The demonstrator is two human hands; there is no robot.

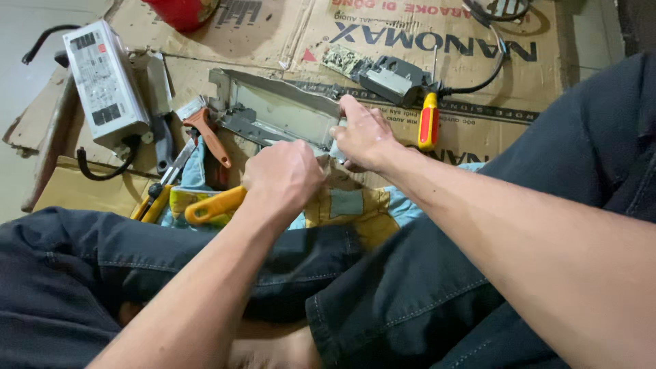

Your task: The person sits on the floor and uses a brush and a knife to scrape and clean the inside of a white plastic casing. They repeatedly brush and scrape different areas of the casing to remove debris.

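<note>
1. Hands meeting at the near edge of an opened grey metal casing [273, 113], which is lying on flattened cardboard [383, 41] just beyond my crossed legs.
2. I am curling my left hand [283, 176] into a loose fist at the casing's near rim; whether the fingers are closing on the rim or on a small tool, I cannot tell, since the knuckles are hiding the fingertips.
3. I am pressing my right hand [362, 133] against the casing's right end, fingers bent over its edge and pinching it; the thumb side is hidden, so the exact hold is unclear.
4. Handling, as I am judging it: the casing is looking like thin folded sheet metal, stiff and fairly light, with raw edges that could cut. Flat walls and folded corners are offering the safest purchase; the open rim may flex under pressure.
5. A patterned cloth [348, 208] is lying under my hands, with a yellow-handled tool [213, 206] resting on it, just beside my left wrist.
6. An orange-handled scraper [208, 133] and pliers [167, 174] are sitting to the left of the casing.
7. A white power-supply box [102, 78] is standing further left, well apart.
8. A red-and-yellow screwdriver [428, 121] is lying near my right hand, beside a dark module [391, 78] with a circuit board.
</note>
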